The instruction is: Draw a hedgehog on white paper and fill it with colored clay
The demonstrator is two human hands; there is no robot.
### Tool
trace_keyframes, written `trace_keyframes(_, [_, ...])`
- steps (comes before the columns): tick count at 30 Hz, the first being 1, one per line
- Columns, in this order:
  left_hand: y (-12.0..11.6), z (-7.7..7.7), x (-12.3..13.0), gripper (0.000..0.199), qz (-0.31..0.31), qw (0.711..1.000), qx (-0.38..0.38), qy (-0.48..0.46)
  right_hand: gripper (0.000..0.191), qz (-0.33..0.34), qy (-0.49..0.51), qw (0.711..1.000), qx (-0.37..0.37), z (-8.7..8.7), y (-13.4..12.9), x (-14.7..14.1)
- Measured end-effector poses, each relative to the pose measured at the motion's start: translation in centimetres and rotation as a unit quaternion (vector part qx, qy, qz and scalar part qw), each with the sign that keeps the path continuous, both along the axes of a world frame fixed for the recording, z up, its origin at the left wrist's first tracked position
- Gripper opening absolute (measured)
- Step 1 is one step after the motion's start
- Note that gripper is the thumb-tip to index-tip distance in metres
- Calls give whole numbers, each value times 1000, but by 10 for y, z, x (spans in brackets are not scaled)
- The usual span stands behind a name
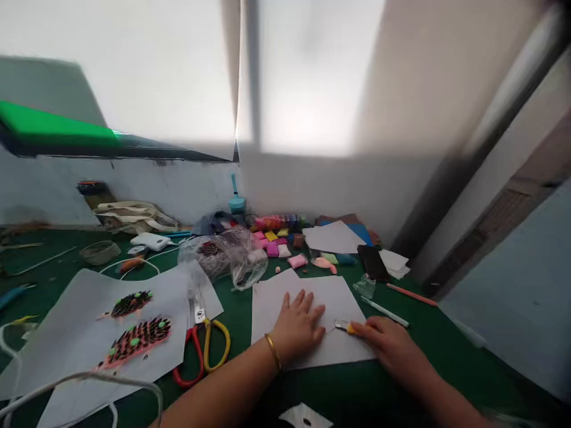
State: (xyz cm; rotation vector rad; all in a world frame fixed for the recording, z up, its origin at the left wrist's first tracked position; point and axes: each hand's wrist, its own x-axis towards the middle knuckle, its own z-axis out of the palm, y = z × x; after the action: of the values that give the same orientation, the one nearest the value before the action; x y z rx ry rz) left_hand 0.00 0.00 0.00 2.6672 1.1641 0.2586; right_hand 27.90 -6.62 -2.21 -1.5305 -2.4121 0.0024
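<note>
My left hand lies flat with its fingers spread on a white sheet of paper on the green table. A gold bangle circles that wrist. In my right hand, at the sheet's right edge, is a small yellow utility knife. Its metal end points left over the paper, near a thin dark line. My fingers hide most of its handle. To the left of my left forearm lie scissors with one red and one yellow handle.
Farther left, two dark, spiky, pink-edged pieces with green dots rest on large white paper. Behind are a clear plastic bag and several coloured clay packets. A white stick and an orange one lie right. A white cable crosses the front left.
</note>
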Motion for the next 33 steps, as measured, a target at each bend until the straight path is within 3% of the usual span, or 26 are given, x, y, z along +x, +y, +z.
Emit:
trace_keyframes(11, [2, 2, 3, 60, -5, 999, -32, 26, 41, -27, 8, 1000, 0, 9, -4, 5])
trace_keyframes(17, [0, 10, -1, 80, -3, 1000, 8, -17, 39, -30, 20, 999, -14, 12, -6, 3])
trace_keyframes(23, [-3, 16, 6, 52, -38, 998, 46, -1, 38, -19, 42, 998, -48, 17, -13, 2])
trace_keyframes(33, [-9, 21, 8, 27, -14, 998, 58, 15, 38, -24, 64, 995, -71, 23, -14, -5])
